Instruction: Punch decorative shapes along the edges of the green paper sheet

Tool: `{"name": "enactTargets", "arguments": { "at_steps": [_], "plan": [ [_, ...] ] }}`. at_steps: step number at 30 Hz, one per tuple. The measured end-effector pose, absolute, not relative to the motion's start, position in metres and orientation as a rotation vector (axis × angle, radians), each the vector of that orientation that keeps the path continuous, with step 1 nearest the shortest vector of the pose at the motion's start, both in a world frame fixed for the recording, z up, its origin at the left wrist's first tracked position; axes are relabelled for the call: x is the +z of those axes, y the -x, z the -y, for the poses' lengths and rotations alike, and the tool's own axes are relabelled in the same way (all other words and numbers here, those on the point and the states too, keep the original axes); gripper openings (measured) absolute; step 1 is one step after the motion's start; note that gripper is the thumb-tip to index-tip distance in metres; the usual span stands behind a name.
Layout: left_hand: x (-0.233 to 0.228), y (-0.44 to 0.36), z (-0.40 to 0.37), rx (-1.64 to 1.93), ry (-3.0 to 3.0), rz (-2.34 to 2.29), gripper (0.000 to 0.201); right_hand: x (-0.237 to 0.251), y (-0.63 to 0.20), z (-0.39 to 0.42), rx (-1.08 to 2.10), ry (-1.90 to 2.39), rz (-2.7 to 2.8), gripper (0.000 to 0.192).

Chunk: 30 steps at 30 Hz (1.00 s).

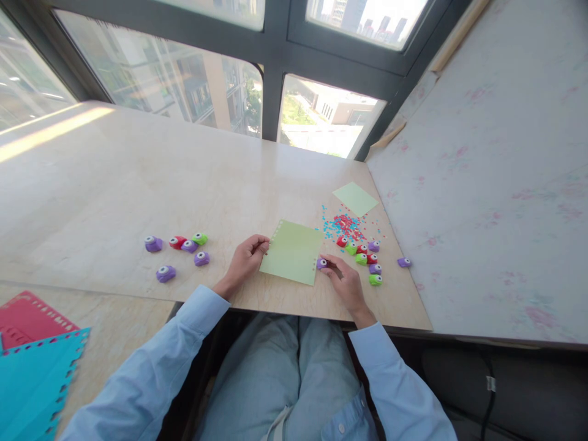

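Observation:
A light green sheet of paper (293, 252) lies in front of me, with small punched holes along its left and right edges. My left hand (247, 262) pinches the sheet's left edge between thumb and fingers. At the opposite edge, my right hand (345, 285) is closed around a small purple paper punch (322, 263) with a round white-and-dark top. The punch sits against the paper's right edge; whether the edge is inside its slot is too small to tell. Just right of that hand are several punches (362, 259) in red, green and purple.
Red and blue paper confetti (346, 226) is scattered behind the punches, beside another green sheet (355, 198). More punches (188, 245) stand at left. Red paper (34, 318) and blue paper (41, 386) with punched edges lie lower left. A wall (487, 202) borders the table's right side.

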<state>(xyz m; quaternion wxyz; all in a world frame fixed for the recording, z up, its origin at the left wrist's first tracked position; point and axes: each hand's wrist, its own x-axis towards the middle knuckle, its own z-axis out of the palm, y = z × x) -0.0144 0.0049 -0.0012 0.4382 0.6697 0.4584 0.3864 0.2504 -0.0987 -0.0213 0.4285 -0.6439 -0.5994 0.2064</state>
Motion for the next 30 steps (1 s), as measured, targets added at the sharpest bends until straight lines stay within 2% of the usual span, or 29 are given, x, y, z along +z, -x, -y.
{"name": "enactTargets", "arguments": {
  "at_steps": [30],
  "plan": [
    [-0.0055,0.0152,-0.0064,0.98,-1.658,-1.121,0.022,-0.0209,-0.2506,0.099,0.537,1.605,1.465,0.029]
  ]
}}
